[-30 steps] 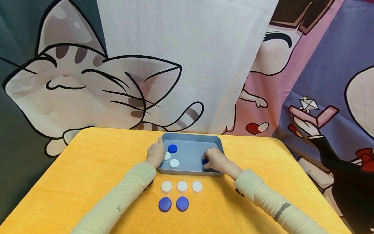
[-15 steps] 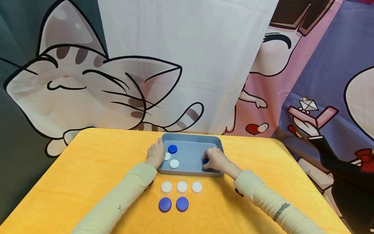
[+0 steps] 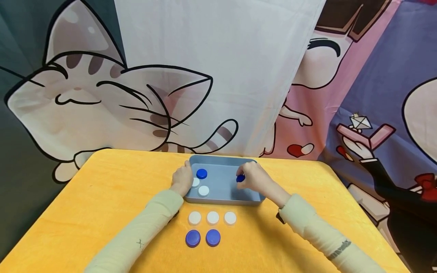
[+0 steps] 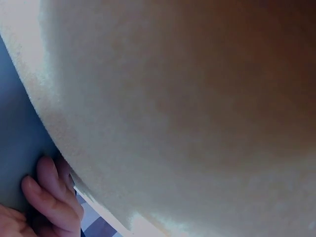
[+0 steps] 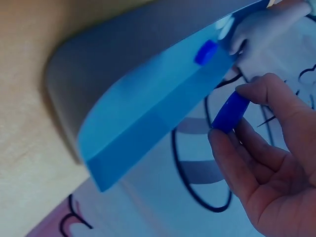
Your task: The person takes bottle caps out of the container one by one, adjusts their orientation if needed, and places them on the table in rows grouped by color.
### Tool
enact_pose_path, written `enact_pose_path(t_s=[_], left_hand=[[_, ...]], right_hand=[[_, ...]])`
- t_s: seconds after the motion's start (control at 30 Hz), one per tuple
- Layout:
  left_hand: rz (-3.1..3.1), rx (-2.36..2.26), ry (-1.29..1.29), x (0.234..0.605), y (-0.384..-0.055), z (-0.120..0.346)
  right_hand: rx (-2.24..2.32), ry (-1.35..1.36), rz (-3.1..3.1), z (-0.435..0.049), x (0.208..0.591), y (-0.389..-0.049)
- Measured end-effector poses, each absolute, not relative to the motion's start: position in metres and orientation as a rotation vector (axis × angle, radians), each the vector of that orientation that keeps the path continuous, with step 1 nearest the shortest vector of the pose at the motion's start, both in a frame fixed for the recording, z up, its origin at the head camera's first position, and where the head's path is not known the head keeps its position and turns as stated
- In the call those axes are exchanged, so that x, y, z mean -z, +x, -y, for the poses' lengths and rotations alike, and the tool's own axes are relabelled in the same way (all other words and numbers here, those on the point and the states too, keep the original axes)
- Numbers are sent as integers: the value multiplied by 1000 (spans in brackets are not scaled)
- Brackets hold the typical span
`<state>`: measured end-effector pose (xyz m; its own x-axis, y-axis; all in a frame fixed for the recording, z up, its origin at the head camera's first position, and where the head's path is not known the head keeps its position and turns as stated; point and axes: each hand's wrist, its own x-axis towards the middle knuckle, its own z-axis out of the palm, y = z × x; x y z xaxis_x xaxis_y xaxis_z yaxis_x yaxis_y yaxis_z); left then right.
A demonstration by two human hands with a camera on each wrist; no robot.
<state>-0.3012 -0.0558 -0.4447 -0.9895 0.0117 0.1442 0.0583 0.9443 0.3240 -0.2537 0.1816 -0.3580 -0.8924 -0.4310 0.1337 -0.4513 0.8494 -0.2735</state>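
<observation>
My right hand (image 3: pixel 257 177) pinches a blue bottle cap (image 3: pixel 240 178) above the right part of a grey-blue tray (image 3: pixel 222 202). Thumb and fingertips hold that blue cap (image 5: pixel 230 111) by its edges in the right wrist view. My left hand (image 3: pixel 182 178) grips the tray's left side, its thumb along the rim. Curled fingers (image 4: pixel 55 207) show at the corner of the left wrist view, against the tray. Inside the tray's left end lie another blue cap (image 3: pixel 201 174) and two white caps, the nearer white cap (image 3: pixel 203 191) fully visible.
On the yellow table (image 3: pixel 136 174), in front of the tray, a row of three white caps (image 3: pixel 212 218) lies above two blue caps (image 3: pixel 192 238). Behind the table hangs a cloth printed with a cartoon cat (image 3: pixel 85 113).
My right hand has lifted the blue cap up from the tray's floor near its front right corner. The left hand and the other caps have stayed put.
</observation>
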Motion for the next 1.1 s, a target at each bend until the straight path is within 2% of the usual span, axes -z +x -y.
enact_pose_path(t_s=[0.4,0.87,1.1], left_hand=[[2980,521,-38,443,-302,56],[2973,507,-42,444,-301,55],[2975,494,-37,445,-302,55]], right_hand=[[-356,803,2914,-167,346,-207],[-466,886,2933,-162,368,-166],[-441,1072,2893,-158,389,-155]])
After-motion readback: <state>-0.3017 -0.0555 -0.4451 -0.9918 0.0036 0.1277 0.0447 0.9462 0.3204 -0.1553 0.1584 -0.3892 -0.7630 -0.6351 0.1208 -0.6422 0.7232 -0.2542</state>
